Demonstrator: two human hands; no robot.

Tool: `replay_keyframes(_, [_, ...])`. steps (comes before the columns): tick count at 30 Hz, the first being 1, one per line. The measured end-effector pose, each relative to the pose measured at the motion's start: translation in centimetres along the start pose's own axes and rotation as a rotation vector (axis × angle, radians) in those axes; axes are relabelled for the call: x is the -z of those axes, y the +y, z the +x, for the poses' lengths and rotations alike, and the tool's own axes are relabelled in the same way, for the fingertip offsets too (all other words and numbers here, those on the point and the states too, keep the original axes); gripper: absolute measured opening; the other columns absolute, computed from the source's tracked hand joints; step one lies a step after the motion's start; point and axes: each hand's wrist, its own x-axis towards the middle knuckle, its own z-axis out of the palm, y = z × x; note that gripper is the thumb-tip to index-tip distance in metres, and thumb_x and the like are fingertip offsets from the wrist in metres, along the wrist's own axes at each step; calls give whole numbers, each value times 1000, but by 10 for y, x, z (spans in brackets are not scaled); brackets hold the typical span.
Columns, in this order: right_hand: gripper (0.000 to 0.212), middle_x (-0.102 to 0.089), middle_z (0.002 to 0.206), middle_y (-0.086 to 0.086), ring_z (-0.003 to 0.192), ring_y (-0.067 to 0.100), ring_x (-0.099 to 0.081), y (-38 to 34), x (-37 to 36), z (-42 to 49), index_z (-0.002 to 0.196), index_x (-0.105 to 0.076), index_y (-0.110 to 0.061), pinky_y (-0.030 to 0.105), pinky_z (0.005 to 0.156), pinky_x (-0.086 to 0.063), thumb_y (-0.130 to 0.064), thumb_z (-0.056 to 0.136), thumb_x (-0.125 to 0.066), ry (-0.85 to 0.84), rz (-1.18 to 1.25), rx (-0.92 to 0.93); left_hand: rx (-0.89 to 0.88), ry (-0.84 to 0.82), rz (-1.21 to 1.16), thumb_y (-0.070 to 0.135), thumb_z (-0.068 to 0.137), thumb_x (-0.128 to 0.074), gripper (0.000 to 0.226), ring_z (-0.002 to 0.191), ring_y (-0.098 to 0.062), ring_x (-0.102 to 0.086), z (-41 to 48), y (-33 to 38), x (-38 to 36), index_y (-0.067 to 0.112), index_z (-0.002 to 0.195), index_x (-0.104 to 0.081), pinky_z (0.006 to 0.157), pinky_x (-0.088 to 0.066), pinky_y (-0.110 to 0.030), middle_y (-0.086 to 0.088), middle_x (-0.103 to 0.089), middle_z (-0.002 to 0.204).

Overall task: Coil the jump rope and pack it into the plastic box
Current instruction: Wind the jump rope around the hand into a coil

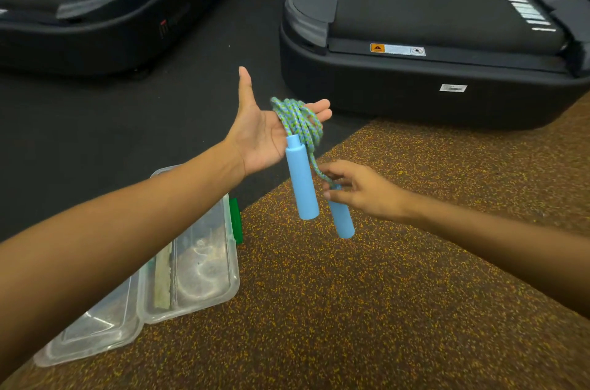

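Note:
The jump rope (298, 121) has a blue-green braided cord wound in several loops around the fingers of my left hand (260, 131), which is held palm up with the thumb out. One light blue handle (301, 180) hangs down from that coil. My right hand (360, 190) pinches the top of the second blue handle (343, 219), just below and right of the first. The clear plastic box (204, 262) lies open on the floor at lower left, under my left forearm, with its lid (95, 326) folded out beside it.
Two black treadmills stand ahead, one at the upper left (95, 22) and one at the upper right (431, 70). A green clip (235, 220) sticks out from the box's far edge. The floor is speckled brown rubber (383, 294) near me and dark mat (127, 118) beyond.

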Motion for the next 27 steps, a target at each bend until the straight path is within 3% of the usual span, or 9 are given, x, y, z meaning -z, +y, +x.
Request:
replay_keyframes(3, [48, -44, 92, 1, 88, 13, -49, -3, -2, -1, 130, -47, -15, 33, 89, -41, -4, 85, -56, 47, -163, 31, -19, 32, -28, 86, 72, -20, 110, 118, -27, -57, 1, 0, 2, -8, 121, -49, 98, -45, -42, -18, -59, 128])
replay_keyframes(6, [46, -40, 92, 1, 87, 13, -43, -7, -1, -2, 131, -47, -14, 25, 81, -35, -1, 87, -50, 83, -280, 80, -12, 45, -43, 86, 71, -23, 113, 121, -29, -55, 2, 0, 6, -8, 131, -40, 102, -43, -41, -19, -55, 132])
replay_keyframes(13, [40, -49, 104, 7, 99, 14, -43, -12, 17, -2, 128, -53, -15, 23, 88, -33, -10, 88, -53, 96, -467, 178, -30, 123, -39, 86, 70, -26, 117, 123, -33, -52, 3, 3, 20, -8, 140, -26, 103, -41, -43, -24, -52, 133])
replay_keyframes(18, [30, -56, 100, 12, 94, 25, -50, -19, 24, 2, 114, -63, -9, 30, 82, -39, -9, 85, -55, 72, -682, 350, 5, 151, -7, 87, 70, -23, 116, 123, -34, -50, 4, -3, 23, -12, 131, -36, 99, -42, -43, -26, -49, 135])
replay_keyframes(23, [24, -56, 88, 13, 84, 14, -39, -33, 37, 7, 98, -68, -9, 26, 74, -32, -12, 85, -48, 77, -764, 487, 184, 66, 70, 91, 64, -25, 126, 125, -35, -50, 7, -7, 33, -11, 139, -28, 110, -33, -43, -26, -47, 137])
replay_keyframes(27, [21, -57, 89, 11, 83, 23, -51, -41, 47, 8, 93, -70, -11, 32, 73, -42, -13, 86, -50, 66, -785, 534, 295, 0, 168, 90, 66, -18, 120, 104, -30, -63, 0, -13, 26, -10, 126, -45, 97, -46, -38, -24, -62, 116])
